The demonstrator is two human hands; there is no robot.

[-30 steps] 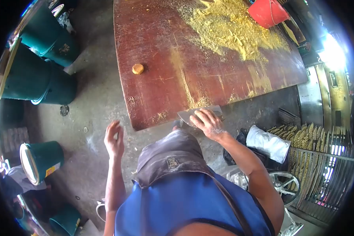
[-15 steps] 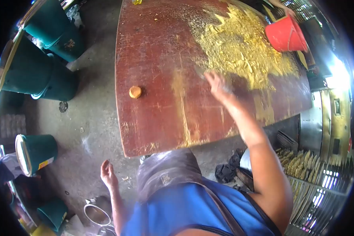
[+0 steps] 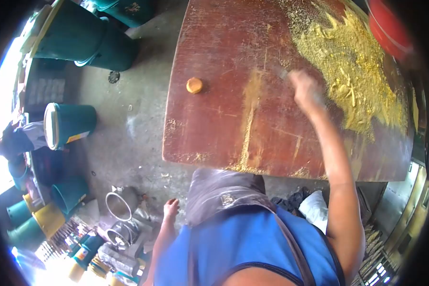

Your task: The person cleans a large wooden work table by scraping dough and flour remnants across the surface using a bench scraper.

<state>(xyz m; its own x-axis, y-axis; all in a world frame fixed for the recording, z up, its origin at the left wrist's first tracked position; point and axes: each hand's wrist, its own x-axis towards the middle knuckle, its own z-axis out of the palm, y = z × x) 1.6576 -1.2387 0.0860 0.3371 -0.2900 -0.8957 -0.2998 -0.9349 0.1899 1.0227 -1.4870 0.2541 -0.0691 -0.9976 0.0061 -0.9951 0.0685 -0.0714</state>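
My right hand (image 3: 308, 90), blurred, is closed over the red-brown tabletop (image 3: 219, 119), left of the yellow crumbly heap (image 3: 352, 71). A thin scraper (image 3: 282, 73) shows faintly at its fingertips, mostly hidden by blur. A small round orange-brown piece (image 3: 194, 86) lies on the table's left part. A streak of yellow crumbs (image 3: 248, 133) runs to the front edge. My left hand (image 3: 171, 207) hangs low beside my apron, away from the table, its fingers curled with nothing visible in them.
A red bucket (image 3: 390, 28) is at the upper right. Dark green bins (image 3: 71, 38) stand at the upper left, with a lidded green bucket (image 3: 74, 125) below them. Metal pots (image 3: 120, 205) are at the lower left. A white sack (image 3: 314, 209) lies under the table's front.
My right hand with the scraper has moved from the front edge up over the table beside the heap. My left hand has dropped lower and curled. The view has shifted.
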